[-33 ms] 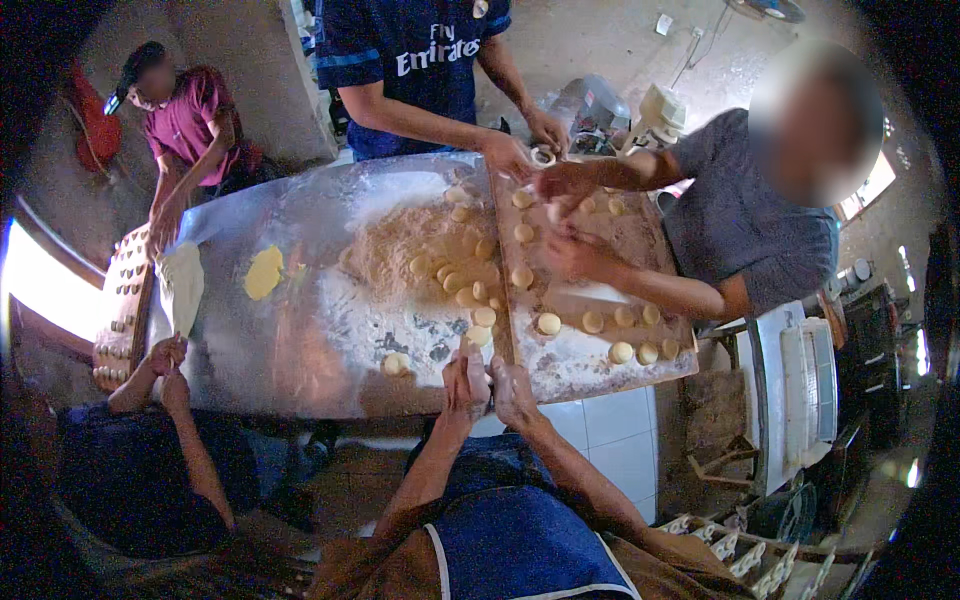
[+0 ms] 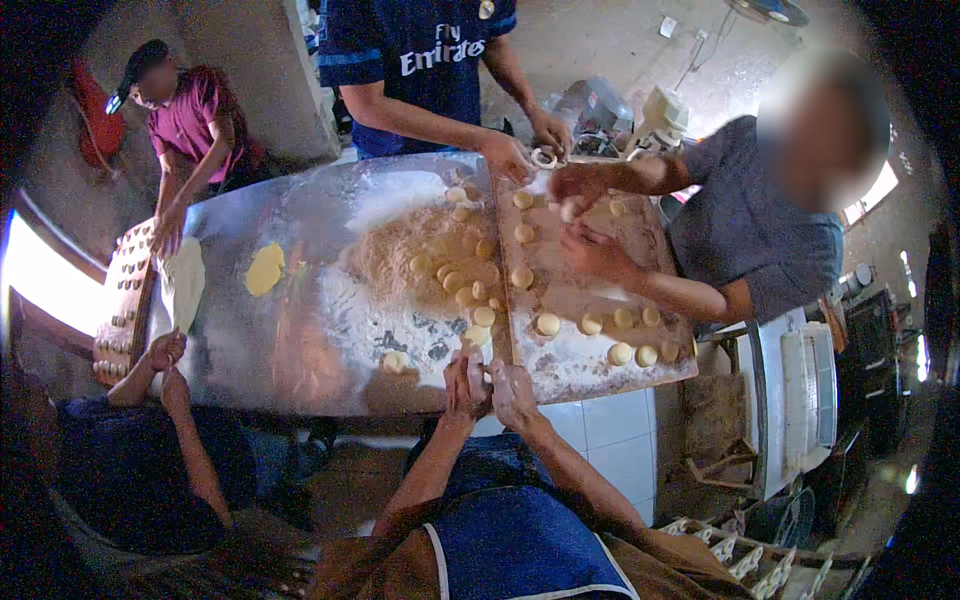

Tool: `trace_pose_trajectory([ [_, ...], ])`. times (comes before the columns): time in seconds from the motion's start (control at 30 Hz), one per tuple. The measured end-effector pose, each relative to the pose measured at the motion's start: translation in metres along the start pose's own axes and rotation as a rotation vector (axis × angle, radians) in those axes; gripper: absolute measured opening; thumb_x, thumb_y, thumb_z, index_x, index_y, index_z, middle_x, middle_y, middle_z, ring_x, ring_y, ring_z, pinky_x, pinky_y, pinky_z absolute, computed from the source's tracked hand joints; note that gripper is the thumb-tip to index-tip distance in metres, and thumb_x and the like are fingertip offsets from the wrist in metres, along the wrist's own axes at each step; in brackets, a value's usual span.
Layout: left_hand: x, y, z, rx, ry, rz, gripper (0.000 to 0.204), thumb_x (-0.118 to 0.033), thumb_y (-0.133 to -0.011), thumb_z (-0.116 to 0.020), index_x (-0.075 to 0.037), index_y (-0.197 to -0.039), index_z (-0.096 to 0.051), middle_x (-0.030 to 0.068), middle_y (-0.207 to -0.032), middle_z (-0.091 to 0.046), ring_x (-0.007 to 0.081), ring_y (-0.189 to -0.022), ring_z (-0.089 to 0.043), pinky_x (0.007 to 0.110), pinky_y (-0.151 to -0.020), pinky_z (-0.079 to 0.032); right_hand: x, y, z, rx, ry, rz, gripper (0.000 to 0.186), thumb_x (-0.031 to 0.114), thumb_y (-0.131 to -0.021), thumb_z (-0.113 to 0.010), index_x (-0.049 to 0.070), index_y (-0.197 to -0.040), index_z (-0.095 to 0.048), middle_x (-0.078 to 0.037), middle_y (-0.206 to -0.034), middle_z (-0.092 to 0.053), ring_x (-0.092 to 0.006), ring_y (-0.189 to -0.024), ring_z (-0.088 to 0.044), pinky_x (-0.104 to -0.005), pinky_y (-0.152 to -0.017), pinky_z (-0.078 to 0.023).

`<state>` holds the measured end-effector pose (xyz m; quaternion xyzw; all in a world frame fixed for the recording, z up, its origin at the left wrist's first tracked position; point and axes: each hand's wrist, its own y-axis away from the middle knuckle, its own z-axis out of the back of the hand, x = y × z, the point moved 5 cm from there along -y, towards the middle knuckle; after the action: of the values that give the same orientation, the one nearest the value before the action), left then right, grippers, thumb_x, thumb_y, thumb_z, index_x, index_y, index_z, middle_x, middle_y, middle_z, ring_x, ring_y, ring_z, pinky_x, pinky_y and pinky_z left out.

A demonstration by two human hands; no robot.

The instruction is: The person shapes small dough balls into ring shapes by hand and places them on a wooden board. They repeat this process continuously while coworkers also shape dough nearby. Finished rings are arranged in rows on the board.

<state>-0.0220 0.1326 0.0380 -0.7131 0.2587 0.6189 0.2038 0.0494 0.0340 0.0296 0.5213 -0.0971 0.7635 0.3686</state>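
Observation:
My left hand (image 2: 462, 385) and my right hand (image 2: 515, 392) are pressed together at the near edge of the flour-dusted metal table (image 2: 290, 350). A small pale piece of dough (image 2: 480, 373) shows between them. Just beyond my fingers lie several dough balls (image 2: 484, 316) beside a heap of flour (image 2: 400, 260). To the right, a wooden board (image 2: 580, 380) carries more dough balls (image 2: 547, 323) in loose rows.
A person in a dark blue shirt across the table has a hand (image 2: 505, 155) by a ring cutter (image 2: 543, 157). A person on the right works dough with both hands (image 2: 595, 255). Two more people stand at the left by a wooden tray (image 2: 125, 300). A yellow dough patch (image 2: 264, 268) lies mid-table.

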Motion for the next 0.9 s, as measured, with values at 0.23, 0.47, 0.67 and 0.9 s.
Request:
trace_pose_trajectory([
  [0.23,-0.002,0.009,-0.031,0.042,-0.073,-0.089,0.036,-0.041,-0.097,-0.050,-0.009,-0.081,-0.049,-0.0015,-0.074,-0.051,0.0137,-0.066,-0.054,0.030,-0.057,-0.044,-0.017,-0.004,0.027,-0.113,-0.069,0.288,0.056,0.041,-0.101,-0.033,-0.002,-0.092,-0.068,-0.019,-0.069,-0.062,-0.0310,-0.060,-0.059,-0.0424,-0.056,-0.044],
  [0.47,0.076,0.017,-0.053,0.015,-0.046,-0.053,0.037,-0.039,-0.094,-0.054,-0.003,-0.083,-0.052,0.0031,-0.073,-0.057,0.0184,-0.068,-0.059,0.035,-0.060,-0.048,-0.018,0.015,0.069,-0.160,-0.011,0.459,0.057,0.046,-0.098,-0.033,0.000,-0.070,-0.053,-0.018,-0.056,-0.048,-0.0356,-0.049,-0.046,-0.0439,-0.048,-0.034],
  [0.67,0.111,0.039,-0.074,-0.008,0.015,-0.119,0.039,-0.035,-0.093,-0.053,0.003,-0.099,-0.057,0.0097,-0.078,-0.062,0.0212,-0.070,-0.062,0.037,-0.066,-0.051,-0.060,0.019,0.073,-0.087,0.193,0.594,0.058,0.048,-0.098,-0.033,0.001,-0.070,-0.052,-0.017,-0.059,-0.047,-0.0322,-0.052,-0.045,-0.0429,-0.050,-0.035],
  [0.9,0.115,0.039,-0.058,-0.158,0.056,0.095,0.025,-0.027,-0.096,-0.048,-0.006,-0.091,-0.061,0.0049,-0.079,-0.062,0.0155,-0.071,-0.058,0.033,-0.065,-0.048,-0.083,0.015,0.083,0.178,-0.552,0.363,0.050,0.047,-0.095,-0.051,-0.001,-0.081,-0.057,-0.006,-0.076,-0.059,-0.0167,-0.073,-0.055,-0.0316,-0.069,-0.046],
])
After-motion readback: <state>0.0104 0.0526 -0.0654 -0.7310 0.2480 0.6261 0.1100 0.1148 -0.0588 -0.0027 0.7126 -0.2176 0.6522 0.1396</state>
